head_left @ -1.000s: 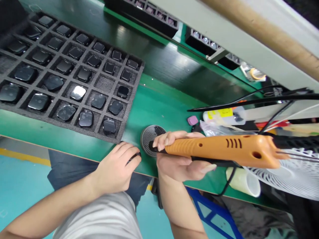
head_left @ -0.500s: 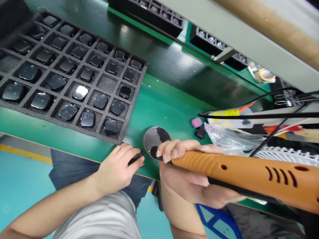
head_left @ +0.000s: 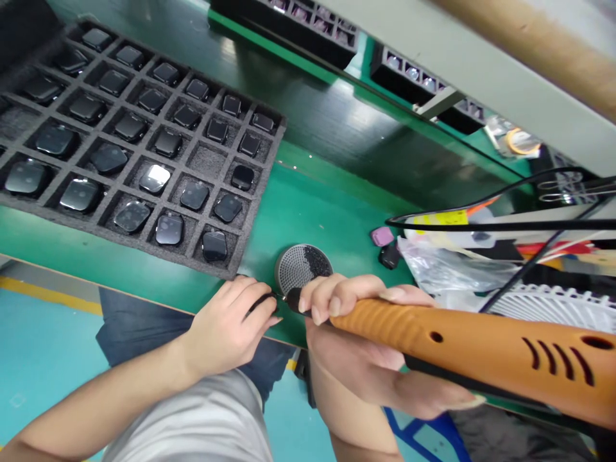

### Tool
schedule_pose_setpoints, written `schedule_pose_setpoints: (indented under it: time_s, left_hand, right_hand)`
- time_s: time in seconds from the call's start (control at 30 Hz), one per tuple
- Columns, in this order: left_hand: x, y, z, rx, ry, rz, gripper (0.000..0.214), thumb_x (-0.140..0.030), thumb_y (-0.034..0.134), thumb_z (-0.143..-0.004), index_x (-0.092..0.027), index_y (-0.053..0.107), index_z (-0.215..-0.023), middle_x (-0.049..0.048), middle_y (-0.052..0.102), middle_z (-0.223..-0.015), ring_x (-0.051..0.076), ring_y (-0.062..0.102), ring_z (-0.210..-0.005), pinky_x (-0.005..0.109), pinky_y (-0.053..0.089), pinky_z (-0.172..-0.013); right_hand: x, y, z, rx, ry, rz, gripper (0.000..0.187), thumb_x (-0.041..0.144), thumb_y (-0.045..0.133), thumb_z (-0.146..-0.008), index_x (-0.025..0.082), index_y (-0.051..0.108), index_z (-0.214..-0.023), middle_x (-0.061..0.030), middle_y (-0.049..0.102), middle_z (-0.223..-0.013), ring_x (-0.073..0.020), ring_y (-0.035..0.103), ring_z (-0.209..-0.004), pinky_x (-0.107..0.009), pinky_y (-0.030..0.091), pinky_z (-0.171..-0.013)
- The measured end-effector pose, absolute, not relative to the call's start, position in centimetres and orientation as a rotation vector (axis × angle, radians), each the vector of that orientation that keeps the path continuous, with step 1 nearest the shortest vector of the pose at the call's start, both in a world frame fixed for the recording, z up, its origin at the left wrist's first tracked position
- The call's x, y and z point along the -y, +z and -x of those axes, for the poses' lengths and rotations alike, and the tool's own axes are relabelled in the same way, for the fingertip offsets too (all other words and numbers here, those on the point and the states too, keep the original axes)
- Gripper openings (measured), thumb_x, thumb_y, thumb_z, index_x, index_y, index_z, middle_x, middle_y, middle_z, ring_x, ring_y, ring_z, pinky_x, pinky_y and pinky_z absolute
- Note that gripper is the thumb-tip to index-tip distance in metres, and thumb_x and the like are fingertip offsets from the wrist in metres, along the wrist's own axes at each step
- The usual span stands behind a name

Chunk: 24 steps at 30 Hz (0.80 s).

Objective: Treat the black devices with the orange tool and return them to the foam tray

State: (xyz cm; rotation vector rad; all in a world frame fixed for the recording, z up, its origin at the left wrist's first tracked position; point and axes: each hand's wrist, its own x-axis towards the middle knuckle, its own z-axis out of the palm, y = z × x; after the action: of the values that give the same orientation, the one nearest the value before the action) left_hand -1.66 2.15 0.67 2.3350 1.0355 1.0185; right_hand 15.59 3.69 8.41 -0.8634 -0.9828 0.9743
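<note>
My left hand (head_left: pixel 231 324) is closed around a small black piece (head_left: pixel 258 303) at the bench's front edge. Its fingers cover most of it; it looks like one of the dark watch bodies in the tray. In my right hand (head_left: pixel 356 353) is an orange electric screwdriver (head_left: pixel 462 343), lying nearly level and pointing left. The thin bit reaches the edge of the black piece by my left fingertips; whether it touches cannot be made out. Just behind the bit sits a round perforated screw dish (head_left: pixel 292 266) with tiny dark screws on its right half.
A grey foam tray (head_left: pixel 262 192) holds dark square watch bodies in its compartments, some of which are bare. On the green bench (head_left: pixel 308 205) lie a pink piece (head_left: pixel 382 236), a black piece (head_left: pixel 389 256) and a clear plastic bag (head_left: pixel 433 266). A black cable (head_left: pixel 500 226) crosses the right side.
The screwdriver's tip has moved slightly left, from the dish's edge to the piece in my left hand. That piece has turned a little between my fingers.
</note>
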Motion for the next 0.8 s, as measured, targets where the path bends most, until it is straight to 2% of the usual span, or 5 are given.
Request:
schedule_pose_setpoints:
  time_s: [0.17, 0.5, 0.8]
  left_hand:
    - [-2.20, 0.71, 1.57, -1.086, 1.101, -2.178, 0.023, -0.014, 0.070, -0.107, -0.012, 0.068, -0.129, 0.0147, 0.075, -0.125, 0.027, 0.069, -0.119, 0.044, 0.064, -0.107]
    - [-2.37, 0.80, 1.39, -1.102, 1.113, -2.205, 0.011, -0.014, 0.067, -0.108, -0.015, 0.072, -0.118, 0.0119, 0.075, -0.121, 0.025, 0.071, -0.115, 0.043, 0.066, -0.104]
    - [-2.38, 0.91, 1.31, -1.109, 1.069, -2.223, 0.014, -0.015, 0.066, -0.109, -0.014, 0.073, -0.121, 0.0123, 0.076, -0.123, 0.026, 0.070, -0.115, 0.044, 0.066, -0.103]
  right_hand:
    - [-3.21, 8.80, -16.05, 0.980, 1.084, 0.860, 0.066, 0.089, 0.040, -0.098, 0.034, 0.066, -0.122, 0.0026, 0.064, -0.088, -0.0165, 0.060, -0.064, -0.042, 0.052, -0.060]
    - [-2.87, 8.57, -15.89, 1.004, 1.123, 0.821, 0.069, 0.092, 0.038, -0.097, 0.034, 0.066, -0.124, 0.0028, 0.063, -0.086, -0.0163, 0.059, -0.063, -0.041, 0.052, -0.059]
    - [-3.01, 8.78, -16.05, 1.007, 1.126, 0.816, 0.070, 0.093, 0.039, -0.096, 0.034, 0.067, -0.123, 0.0039, 0.063, -0.085, -0.0149, 0.059, -0.063, -0.039, 0.051, -0.059]
